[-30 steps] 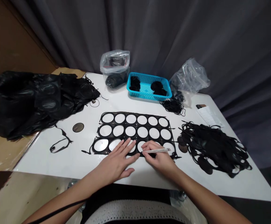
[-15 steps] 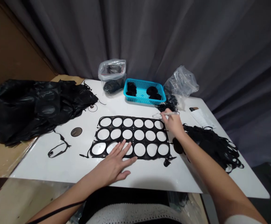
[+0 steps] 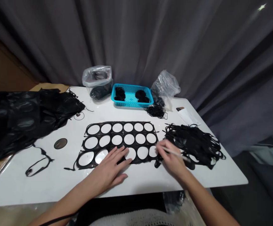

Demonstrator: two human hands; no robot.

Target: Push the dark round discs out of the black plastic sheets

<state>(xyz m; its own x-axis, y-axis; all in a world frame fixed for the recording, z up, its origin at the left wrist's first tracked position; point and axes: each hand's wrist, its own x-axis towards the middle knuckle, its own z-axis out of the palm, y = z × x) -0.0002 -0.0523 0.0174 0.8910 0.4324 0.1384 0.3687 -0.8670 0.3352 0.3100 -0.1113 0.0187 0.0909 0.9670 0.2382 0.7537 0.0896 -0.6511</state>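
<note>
The sheet lies lengthwise from nine to three; the left hand rests spread upon it; the right hand pinches a tool, slanting ten to four.

The left hand is covering part of the perforated black sheet's nearest row. At the sheet's right end, the blurred right hand is obscuring the pen-like tool's tip. Left of the sheet, the frame edge is cropping a black heap.

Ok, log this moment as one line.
left hand: spread on black round-holed sheet | right hand: holds slim pale stick-like tool near sheet's right edge | blue plastic basket: behind sheet
</note>
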